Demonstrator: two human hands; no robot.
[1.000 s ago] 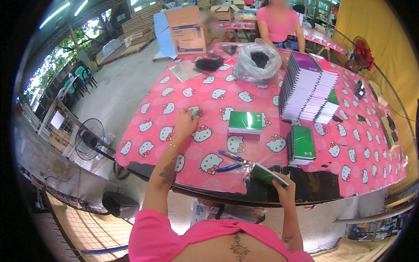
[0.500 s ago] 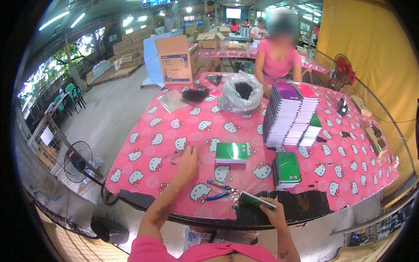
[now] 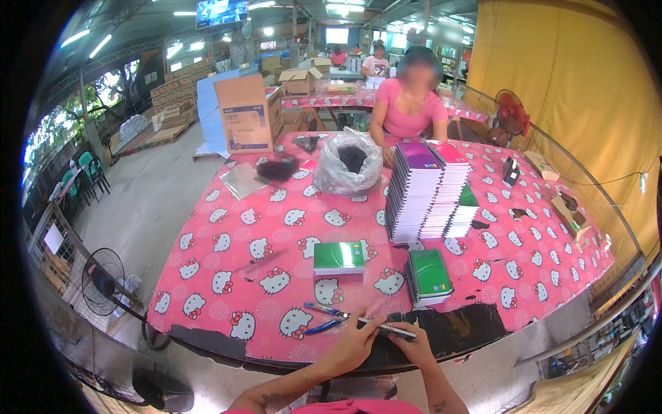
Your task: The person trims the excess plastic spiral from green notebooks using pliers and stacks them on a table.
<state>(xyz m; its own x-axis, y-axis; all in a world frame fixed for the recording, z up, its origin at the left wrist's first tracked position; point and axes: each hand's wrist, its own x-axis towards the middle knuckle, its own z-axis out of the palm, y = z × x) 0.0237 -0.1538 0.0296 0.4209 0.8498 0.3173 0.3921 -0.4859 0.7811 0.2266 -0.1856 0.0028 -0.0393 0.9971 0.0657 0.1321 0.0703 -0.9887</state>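
At the near edge of the pink patterned table, both my hands meet on a thin notebook seen edge-on. My right hand grips it from below. My left hand pinches its left end. Blue-handled pliers lie just left of my hands. A black coil of binding wire rests further left on the cloth. A single green notebook and a short stack of green notebooks lie beyond my hands.
Tall stacks of spiral notebooks stand mid-table, with a clear plastic bag of dark parts behind. A person in a pink shirt sits opposite. A cardboard box stands far left; a floor fan is beside the table.
My left hand has drawn back from the middle of the table to the notebook that my right hand holds. The view has tilted up.
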